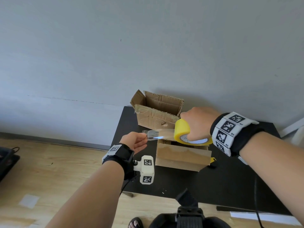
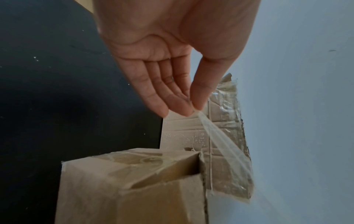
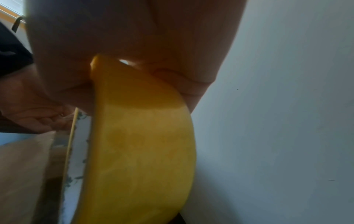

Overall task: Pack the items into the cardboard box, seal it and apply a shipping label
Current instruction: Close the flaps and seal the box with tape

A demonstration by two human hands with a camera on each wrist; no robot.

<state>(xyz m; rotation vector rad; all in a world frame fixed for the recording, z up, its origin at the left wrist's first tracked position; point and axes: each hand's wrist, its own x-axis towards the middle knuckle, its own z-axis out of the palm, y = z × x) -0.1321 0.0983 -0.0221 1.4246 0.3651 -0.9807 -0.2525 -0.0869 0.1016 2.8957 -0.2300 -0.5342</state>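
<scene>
A closed cardboard box (image 1: 182, 155) sits on the black table (image 1: 181, 183); the left wrist view shows its flaps (image 2: 134, 178) folded down. Above its far edge my right hand (image 1: 196, 124) grips a yellow tape roll (image 1: 182, 130), which fills the right wrist view (image 3: 141, 151). A strip of clear tape (image 1: 158, 134) runs left from the roll. My left hand (image 1: 136, 140) pinches the strip's free end between thumb and fingers, and the clear tape (image 2: 220, 136) stretches away from the fingertips (image 2: 193, 109).
A second, open cardboard box (image 1: 156, 111) with raised flaps stands behind, against the grey wall. A small yellow-and-black object (image 1: 213, 160) lies right of the closed box. A white sheet (image 1: 263, 216) lies at the table's near right corner. Wooden floor lies to the left.
</scene>
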